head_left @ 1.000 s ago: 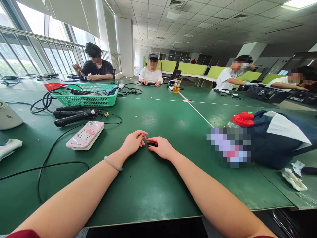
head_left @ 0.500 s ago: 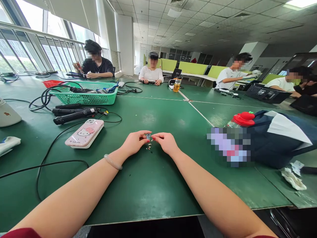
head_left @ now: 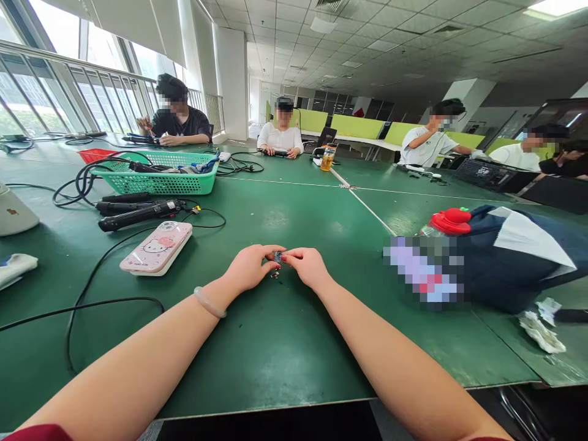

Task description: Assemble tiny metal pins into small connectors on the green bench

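Landmark: pink phone (head_left: pixel 158 248), lying flat on the green table (head_left: pixel 321 343). Small dark part (head_left: pixel 278 256) is right of the phone, at about the same depth, well apart from it, up between the fingertips of both hands. Left hand (head_left: pixel 252 267) sits between phone and part, thumb and forefinger pinching the part from the phone side. Right hand (head_left: pixel 309 266) is on the part's far side from the phone, thumb and forefinger tips at that edge; can't tell whether they grip it, pinch some tiny piece there, or only touch. Neither hand is clearly nearer, fingertips of both meet at the part. Key relation: part sits in line between the two pinches, left hand phone side, right hand opposite. Long axis: looks roughly upright, but too small and covered to be sure. Tiny loose bits (head_left: pixel 275 274) also lie right of the phone, just on the wearer's side of the part, under the fingertips; type unclear. Black handles (head_left: pixel 140 214) just beyond phone, green basket (head_left: pixel 158 182) farther beyond.
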Demonstrator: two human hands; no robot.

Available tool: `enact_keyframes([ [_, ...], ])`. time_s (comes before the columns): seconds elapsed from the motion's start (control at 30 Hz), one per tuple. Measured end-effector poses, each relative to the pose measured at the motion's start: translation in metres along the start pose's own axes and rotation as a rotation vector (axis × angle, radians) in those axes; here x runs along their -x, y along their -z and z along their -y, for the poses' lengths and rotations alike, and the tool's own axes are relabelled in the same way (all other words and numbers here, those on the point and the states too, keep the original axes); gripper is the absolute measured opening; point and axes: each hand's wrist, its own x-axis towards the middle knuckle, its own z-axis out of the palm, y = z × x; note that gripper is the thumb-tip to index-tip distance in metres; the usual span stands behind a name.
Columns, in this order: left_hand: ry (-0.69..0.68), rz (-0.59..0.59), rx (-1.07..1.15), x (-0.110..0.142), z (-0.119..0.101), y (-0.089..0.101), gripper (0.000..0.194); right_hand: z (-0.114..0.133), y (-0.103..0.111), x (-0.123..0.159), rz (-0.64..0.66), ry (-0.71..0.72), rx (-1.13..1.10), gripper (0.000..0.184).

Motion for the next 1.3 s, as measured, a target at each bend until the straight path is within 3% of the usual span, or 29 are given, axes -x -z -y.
enact_keyframes([
  [0.37, -0.034, -0.006, -0.003, 0.0003, 0.0023, -0.0004, 0.037, -0.0034, -0.0018, -0.0015, 0.004, -0.005, -0.057, 0.026],
  [0.63, -0.050, 0.000, 0.000, 0.0001, 0.0000, -0.0001, 0.035, 0.0006, -0.0011, 0.0006, -0.010, 0.035, 0.025, 0.023],
  [0.93, -0.074, 0.037, 0.091, 0.0033, -0.0009, 0.0012, 0.042, -0.0022, -0.0020, 0.0029, 0.063, 0.130, 0.022, 0.023],
  [1.3, -0.068, 0.058, 0.148, 0.0047, -0.0062, 0.0028, 0.043, 0.0056, -0.0024, 0.0053, 0.022, 0.260, 0.289, 0.019],
])
